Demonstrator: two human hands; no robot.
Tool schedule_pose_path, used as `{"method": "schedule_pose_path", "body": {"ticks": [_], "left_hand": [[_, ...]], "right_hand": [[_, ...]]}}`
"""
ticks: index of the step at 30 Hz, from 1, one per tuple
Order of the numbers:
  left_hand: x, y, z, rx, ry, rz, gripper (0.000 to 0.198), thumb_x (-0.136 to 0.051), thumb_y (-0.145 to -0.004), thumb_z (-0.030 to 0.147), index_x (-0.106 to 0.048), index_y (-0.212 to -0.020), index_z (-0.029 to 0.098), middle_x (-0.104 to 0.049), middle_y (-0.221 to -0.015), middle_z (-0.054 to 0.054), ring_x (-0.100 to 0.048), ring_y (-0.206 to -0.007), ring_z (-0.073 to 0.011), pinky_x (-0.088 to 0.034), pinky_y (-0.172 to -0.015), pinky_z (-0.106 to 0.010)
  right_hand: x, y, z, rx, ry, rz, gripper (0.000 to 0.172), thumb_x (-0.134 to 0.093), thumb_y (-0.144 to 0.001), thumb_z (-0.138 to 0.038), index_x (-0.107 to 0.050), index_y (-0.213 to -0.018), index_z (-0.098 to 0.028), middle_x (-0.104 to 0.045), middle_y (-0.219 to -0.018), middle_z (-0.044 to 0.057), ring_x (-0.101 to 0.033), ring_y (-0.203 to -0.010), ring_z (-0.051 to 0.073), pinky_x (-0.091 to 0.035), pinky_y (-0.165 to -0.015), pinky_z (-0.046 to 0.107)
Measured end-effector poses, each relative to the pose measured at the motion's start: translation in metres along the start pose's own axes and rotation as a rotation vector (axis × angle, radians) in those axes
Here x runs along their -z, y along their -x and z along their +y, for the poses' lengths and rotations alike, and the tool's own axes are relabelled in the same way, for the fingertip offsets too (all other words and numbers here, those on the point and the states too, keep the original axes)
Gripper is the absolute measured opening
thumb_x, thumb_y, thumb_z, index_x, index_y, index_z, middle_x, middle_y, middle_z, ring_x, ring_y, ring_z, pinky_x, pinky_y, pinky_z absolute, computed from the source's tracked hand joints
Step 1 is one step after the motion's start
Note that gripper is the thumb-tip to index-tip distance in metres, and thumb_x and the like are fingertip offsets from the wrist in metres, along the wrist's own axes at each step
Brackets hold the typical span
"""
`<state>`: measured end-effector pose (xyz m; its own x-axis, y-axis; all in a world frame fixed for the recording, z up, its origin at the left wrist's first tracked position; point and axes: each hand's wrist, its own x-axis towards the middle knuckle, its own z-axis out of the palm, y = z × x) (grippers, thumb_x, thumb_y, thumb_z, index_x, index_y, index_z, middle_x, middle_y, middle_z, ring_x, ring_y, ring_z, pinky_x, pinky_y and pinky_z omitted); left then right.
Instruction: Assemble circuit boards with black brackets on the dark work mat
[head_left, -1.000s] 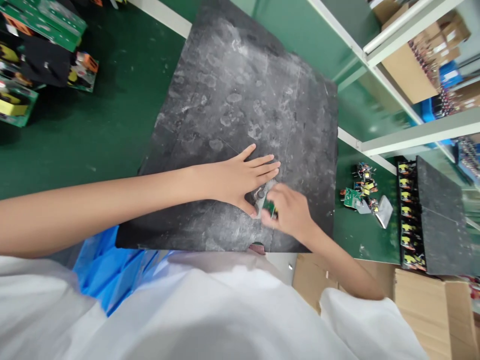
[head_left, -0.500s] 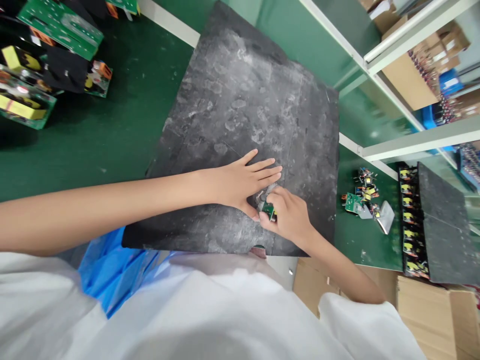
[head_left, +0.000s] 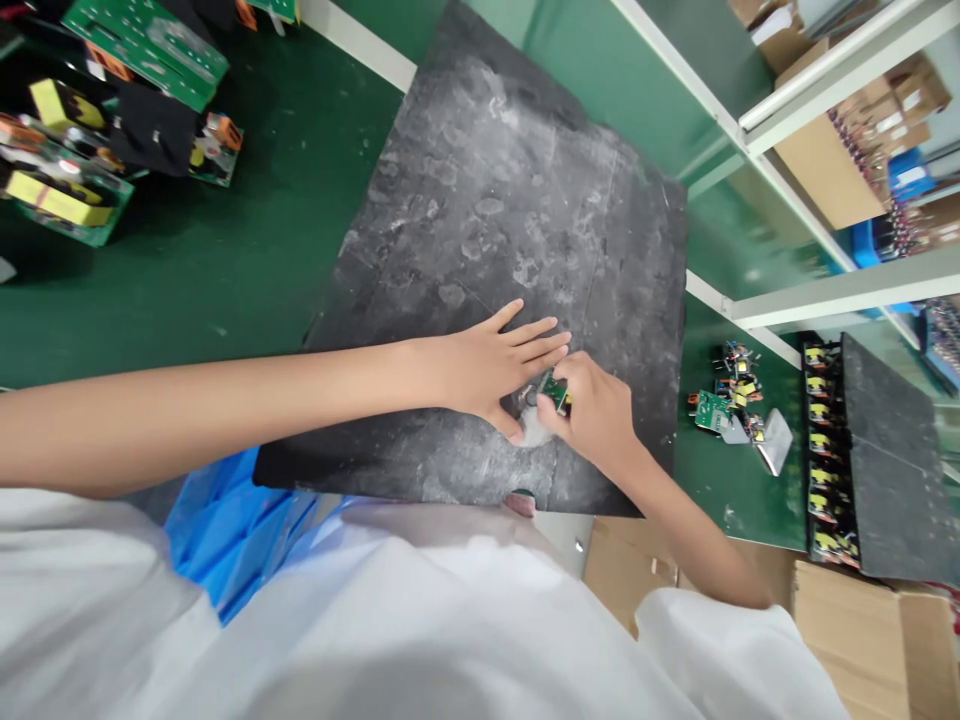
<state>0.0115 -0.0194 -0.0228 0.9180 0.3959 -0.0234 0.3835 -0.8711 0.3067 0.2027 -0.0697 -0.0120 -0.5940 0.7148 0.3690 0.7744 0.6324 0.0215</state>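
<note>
On the worn black mat (head_left: 495,220) my left hand (head_left: 499,365) lies flat with its fingers spread. My right hand (head_left: 598,408), close beside its fingertips, pinches a small green circuit board (head_left: 556,391) between thumb and fingers. Much of the board is hidden by the fingers; bits of yellow show at its edge. A whitish patch (head_left: 534,430) shows on the mat between my left thumb and the right hand; I cannot tell what it is.
Circuit boards with yellow parts (head_left: 64,200) stand at the upper left on the green table (head_left: 225,270). Several small boards (head_left: 712,410) lie to the right, near a black tray (head_left: 829,450) of parts. A white frame (head_left: 847,280) runs along the right, with cardboard boxes (head_left: 847,630) below.
My right hand has moved slightly up and right with the circuit board, uncovering the whitish patch. My left hand keeps its place on the mat. The view has shifted a little.
</note>
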Motion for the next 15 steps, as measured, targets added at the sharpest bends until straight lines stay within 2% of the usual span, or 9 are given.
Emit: {"method": "schedule_pose_path", "body": {"ticks": [3,7,11,15], "left_hand": [[-0.0009,0.0003,0.0007,0.005,0.002,0.008,0.102,-0.054,-0.076,0.072,-0.019,-0.148,0.01,-0.008,-0.153,-0.011,-0.002,-0.144,-0.0272,0.002,-0.115,-0.052],[0.0001,0.0007,0.0018,0.016,-0.014,-0.022,0.101,-0.052,-0.078,0.071,-0.017,-0.148,0.007,-0.003,-0.153,-0.012,0.0,-0.144,-0.0257,0.002,-0.116,-0.05],[0.0,0.0008,0.0024,0.018,-0.018,-0.008,0.105,-0.052,-0.076,0.073,-0.016,-0.147,0.004,-0.004,-0.152,-0.015,0.0,-0.143,-0.0269,0.002,-0.115,-0.051],[-0.0008,0.0012,0.0027,0.014,-0.019,0.0,0.108,-0.054,-0.075,0.072,-0.016,-0.147,0.003,-0.003,-0.152,-0.016,0.001,-0.143,-0.0272,0.002,-0.115,-0.05]], "right_hand": [[0.0007,0.0006,-0.0019,-0.048,-0.026,-0.008,0.019,-0.038,-0.092,-0.035,-0.044,-0.085,-0.018,-0.054,-0.074,0.003,-0.052,-0.062,0.016,-0.034,-0.052,0.027],[0.002,0.0012,-0.0076,0.026,-0.058,-0.02,0.019,-0.04,-0.09,-0.035,-0.045,-0.082,-0.019,-0.053,-0.072,0.002,-0.049,-0.06,0.016,-0.033,-0.052,0.026],[0.001,-0.0008,-0.0044,-0.032,-0.043,-0.001,0.018,-0.042,-0.091,-0.034,-0.046,-0.085,-0.018,-0.053,-0.074,0.003,-0.05,-0.062,0.016,-0.032,-0.053,0.026],[0.0001,-0.0036,-0.0008,0.033,-0.071,-0.023,0.016,-0.042,-0.089,-0.033,-0.046,-0.084,-0.018,-0.052,-0.073,0.002,-0.049,-0.062,0.016,-0.031,-0.052,0.026]]}}
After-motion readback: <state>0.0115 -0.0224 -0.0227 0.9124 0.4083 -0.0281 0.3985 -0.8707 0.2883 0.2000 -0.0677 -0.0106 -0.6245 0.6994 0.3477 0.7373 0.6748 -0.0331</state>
